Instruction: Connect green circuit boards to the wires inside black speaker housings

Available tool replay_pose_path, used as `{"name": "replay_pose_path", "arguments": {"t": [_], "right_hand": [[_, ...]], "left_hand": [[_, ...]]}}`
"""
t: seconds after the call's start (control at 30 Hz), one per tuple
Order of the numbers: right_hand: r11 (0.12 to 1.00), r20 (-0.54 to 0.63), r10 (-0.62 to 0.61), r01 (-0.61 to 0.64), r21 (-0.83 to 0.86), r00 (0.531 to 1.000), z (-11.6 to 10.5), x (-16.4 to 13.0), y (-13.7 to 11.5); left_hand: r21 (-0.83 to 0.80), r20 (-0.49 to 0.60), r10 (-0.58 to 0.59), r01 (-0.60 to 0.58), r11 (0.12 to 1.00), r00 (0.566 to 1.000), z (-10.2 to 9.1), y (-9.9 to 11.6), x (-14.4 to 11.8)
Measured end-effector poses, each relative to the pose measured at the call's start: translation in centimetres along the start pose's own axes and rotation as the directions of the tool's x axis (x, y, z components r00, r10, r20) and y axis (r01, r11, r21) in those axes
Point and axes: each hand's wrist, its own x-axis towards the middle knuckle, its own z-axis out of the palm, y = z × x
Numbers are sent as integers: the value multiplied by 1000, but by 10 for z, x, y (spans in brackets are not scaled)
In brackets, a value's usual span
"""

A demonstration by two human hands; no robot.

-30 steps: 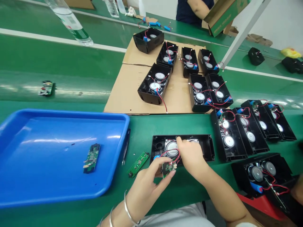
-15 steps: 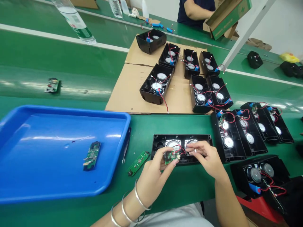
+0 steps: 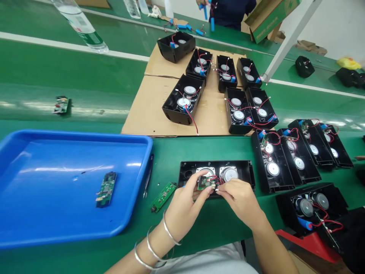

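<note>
Our left hand (image 3: 184, 201) has its grip closed on a small green board (image 3: 205, 182), with the thumb and fingers at its edges. Our right hand (image 3: 242, 198) pinches a tiny white plug (image 3: 217, 189) right beside that board — too small for us to tell if the two touch. To do this well, we think we should keep the board still, line the plug up straight and push gently, since a crooked push might hurt it. We should also leave the thin red wires (image 3: 220, 179) loose, so nothing tugs.

We hold the board over the near side of an open black case (image 3: 244, 173). The case looks like hard plastic, a long box with two round speakers (image 3: 229, 174) inside, pale and flat on top. A loose green board (image 3: 164, 196), long and thin, lies to the left on the smooth green desk (image 3: 165, 152). Past it is a shiny blue tray (image 3: 57, 213) with round corners, and one more board (image 3: 106, 190) lies in it.

Farther back, dull brown cardboard (image 3: 148, 106) lies flat under other black cases (image 3: 182, 102). Farthest off we see a person in a dark top (image 3: 232, 13) — smooth blue tubes (image 3: 212, 23) hang in front.
</note>
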Motion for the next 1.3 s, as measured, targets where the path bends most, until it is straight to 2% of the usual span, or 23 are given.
{"name": "replay_pose_path", "arguments": {"t": [0.1,0.27,0.4,0.53,0.63,0.7,0.87,0.97,1.13,1.2,1.3], "right_hand": [[1000,16,-13,13,-2,1000,-2,0,-2],[992,-42,-7,2,-128,999,-1,2,-5],[980,8,-46,47,-192,999,-1,5,-6],[940,46,-82,92,-328,996,2,6,-8],[913,26,-105,106,-393,994,6,5,-10],[929,9,-81,79,-362,997,8,3,-9],[986,-50,100,-105,-127,994,10,1,-2],[990,-28,122,-124,-61,992,12,0,2],[983,75,163,-156,-94,984,15,5,2],[973,141,193,-171,-153,971,17,8,0],[952,178,214,-164,-257,961,18,11,-2]], "left_hand": [[-17,-2,-10,10,1000,1000,1,0,1],[-24,0,-7,7,1000,1000,-1,1,0],[-26,14,12,-11,1000,1000,-2,0,0],[95,16,78,-79,992,997,-1,-1,2],[231,27,145,-147,962,989,-1,-1,2],[273,45,174,-180,945,984,-2,-1,1],[266,126,186,-214,940,974,-6,0,0],[274,137,196,-228,934,971,-7,0,1],[272,111,219,-242,931,969,-7,-3,2],[264,123,222,-248,932,967,-8,-4,3],[297,121,213,-240,924,970,-9,-4,7]]}}
